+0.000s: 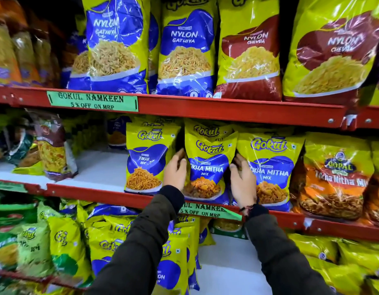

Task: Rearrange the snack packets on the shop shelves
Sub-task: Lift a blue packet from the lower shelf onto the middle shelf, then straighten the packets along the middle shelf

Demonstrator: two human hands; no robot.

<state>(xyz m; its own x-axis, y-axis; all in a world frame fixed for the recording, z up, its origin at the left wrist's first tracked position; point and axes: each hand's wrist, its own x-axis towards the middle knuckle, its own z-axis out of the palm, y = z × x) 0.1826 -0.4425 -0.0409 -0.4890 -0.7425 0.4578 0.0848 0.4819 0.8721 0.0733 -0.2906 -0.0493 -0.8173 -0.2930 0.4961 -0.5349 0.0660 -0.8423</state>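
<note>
A yellow and blue Tikha Mitha Mix packet [208,165] stands upright on the middle shelf [94,189]. My left hand [176,169] presses its left edge and my right hand [242,179] grips its right edge, so both hands hold it between them. A Tikhi Sev packet [149,158] stands just to its left. A second Tikha Mitha Mix packet [273,169] stands to its right, partly behind my right hand. More packets of the same kind are stacked behind the held one.
Large Nylon Gathiya [184,50] and Nylon Chevda [250,54] bags fill the top shelf. An orange Gopal packet [335,179] stands at the right. A bare white stretch of middle shelf [99,167] lies left of the Tikhi Sev. Several yellow packets [111,241] crowd the bottom shelf.
</note>
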